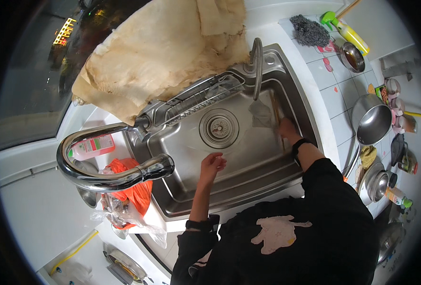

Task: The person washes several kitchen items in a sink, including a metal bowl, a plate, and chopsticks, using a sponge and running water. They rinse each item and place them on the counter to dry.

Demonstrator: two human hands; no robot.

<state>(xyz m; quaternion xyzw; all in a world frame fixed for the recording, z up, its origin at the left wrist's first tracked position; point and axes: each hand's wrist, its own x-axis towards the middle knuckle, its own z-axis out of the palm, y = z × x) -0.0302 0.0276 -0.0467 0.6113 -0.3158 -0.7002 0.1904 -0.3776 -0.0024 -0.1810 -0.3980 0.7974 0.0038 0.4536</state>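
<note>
My left hand [213,164] hovers over the near left part of the stainless steel sink [182,156], its fingers curled and nothing visible in them. My right hand [288,129] is low at the sink's right side, touching or beside thin wooden sticks [277,110] that look like chopsticks; whether it grips them I cannot tell. A greyish cloth or film [261,114] lies just left of that hand. The round drain [219,128] sits mid-basin. A wire rack [203,98] spans the back of the basin, and a grey hose [257,67] hangs into it.
The chrome faucet [114,185] arches over the left counter, by a pink bottle [93,146] and an orange plastic bag [139,194]. A large tan hide-like sheet [160,53] covers the back edge. Along the right counter stand a steel pan [374,124], bowls [377,187] and a spray bottle [353,37].
</note>
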